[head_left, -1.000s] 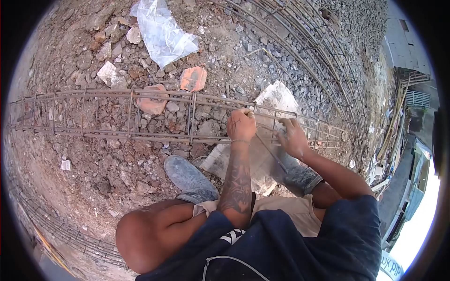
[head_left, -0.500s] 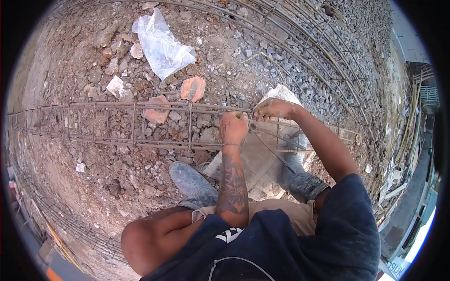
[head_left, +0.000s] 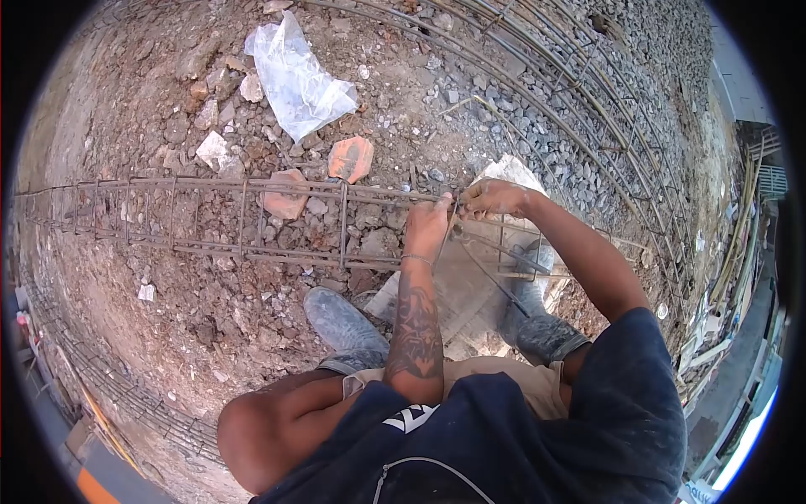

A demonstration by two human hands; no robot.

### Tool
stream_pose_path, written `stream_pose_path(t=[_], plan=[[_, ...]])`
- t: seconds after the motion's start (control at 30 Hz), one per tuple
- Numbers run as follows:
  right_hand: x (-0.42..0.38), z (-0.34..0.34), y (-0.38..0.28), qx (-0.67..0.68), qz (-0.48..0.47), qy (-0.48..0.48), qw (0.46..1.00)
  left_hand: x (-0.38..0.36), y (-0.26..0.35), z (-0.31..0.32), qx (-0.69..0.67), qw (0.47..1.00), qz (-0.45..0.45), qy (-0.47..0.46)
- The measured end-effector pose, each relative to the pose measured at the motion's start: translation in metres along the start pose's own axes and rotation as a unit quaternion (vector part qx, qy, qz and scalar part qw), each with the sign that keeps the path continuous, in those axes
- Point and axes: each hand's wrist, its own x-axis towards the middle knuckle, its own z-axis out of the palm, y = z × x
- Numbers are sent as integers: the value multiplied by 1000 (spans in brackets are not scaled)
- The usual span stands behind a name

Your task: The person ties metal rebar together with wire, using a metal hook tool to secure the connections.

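A long rebar cage (head_left: 294, 252) lies across the ground in front of me, its square stirrups spaced along thin bars. My left hand (head_left: 428, 227) is closed at the cage's far bar, fingers around the side of a stirrup (head_left: 452, 220). Just right of that stirrup, my right hand (head_left: 497, 200) is bent at the wrist with its fingertips pinched together at the same joint. Whatever is between those fingertips is too small to make out. Below the hands, a dark loose rod (head_left: 495, 286) slants toward my right boot (head_left: 531, 294).
A clear plastic bag (head_left: 298, 80) and orange broken brick pieces (head_left: 350, 160) lie beyond the cage. More rebar cages (head_left: 579, 92) curve past on the right beside grey gravel (head_left: 571, 164). A pale board (head_left: 470, 294) lies between my boots on rubble.
My left hand has turned and shifted slightly right, closer to the stirrup. The right hand stays at the joint, its fingers a little changed. The whole view has shifted slightly.
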Motion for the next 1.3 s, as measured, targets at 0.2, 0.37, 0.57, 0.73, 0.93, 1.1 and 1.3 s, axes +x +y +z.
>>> stream_pose_path(t=[0.2, 0.37, 0.57, 0.73, 0.93, 1.1, 1.3], plan=[[-4, 43, 12, -353, -112, 300, 879, 7, -7, 3, 65, 996, 42, 44], [-10, 44, 20, -382, -146, 345, 845, 23, -28, 4, 26, 999, 33, -1], [0, -10, -4, 153, 44, -37, 987, -2, 6, 10, -185, 978, -93, -28], [26, -11, 10, 161, 35, -87, 982, 3, -6, 3, -144, 988, -34, -35], [24, -18, 23, 178, -16, -63, 982, 10, -14, 3, -106, 994, -24, -3], [12, -12, 22, -10, -116, 34, 993, -4, 0, 7, -147, 988, -46, 2], [-13, 10, -1, -34, -100, 124, 987, 4, -18, 14, -133, 991, 11, 21]])
